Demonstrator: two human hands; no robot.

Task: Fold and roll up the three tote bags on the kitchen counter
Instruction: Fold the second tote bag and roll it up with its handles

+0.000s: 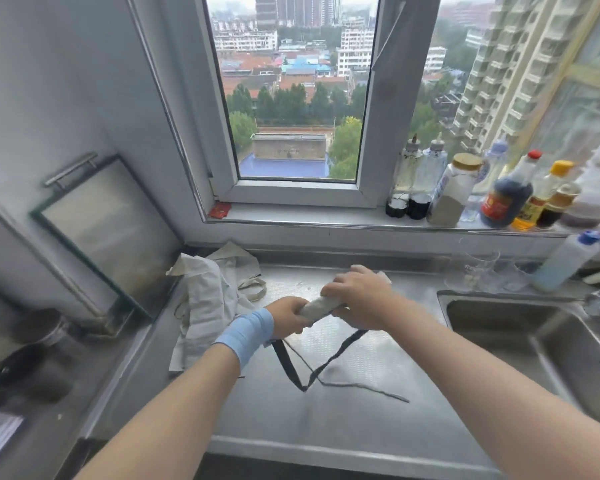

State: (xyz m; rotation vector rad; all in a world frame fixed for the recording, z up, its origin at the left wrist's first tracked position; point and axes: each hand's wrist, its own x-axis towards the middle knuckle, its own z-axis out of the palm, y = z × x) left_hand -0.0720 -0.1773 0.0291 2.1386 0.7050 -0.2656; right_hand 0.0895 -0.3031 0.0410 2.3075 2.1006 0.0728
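A rolled-up pale tote bag [317,307] is held just above the steel counter [343,410]. My left hand [287,315] grips its left end and my right hand [357,294] wraps over its right end. Its dark straps [321,367] hang down and trail across the counter toward the front. A crumpled heap of cream tote bags [208,299] lies at the back left of the counter, handles loose. Something small and white [381,276] shows behind my right hand; I cannot tell what it is.
A sink [534,341] is sunk in the counter at the right, with clear glasses [478,268] and a white squeeze bottle [565,261] behind it. Sauce bottles [506,195] line the window sill. A framed board [108,230] leans on the left wall, above a dark pot [45,327].
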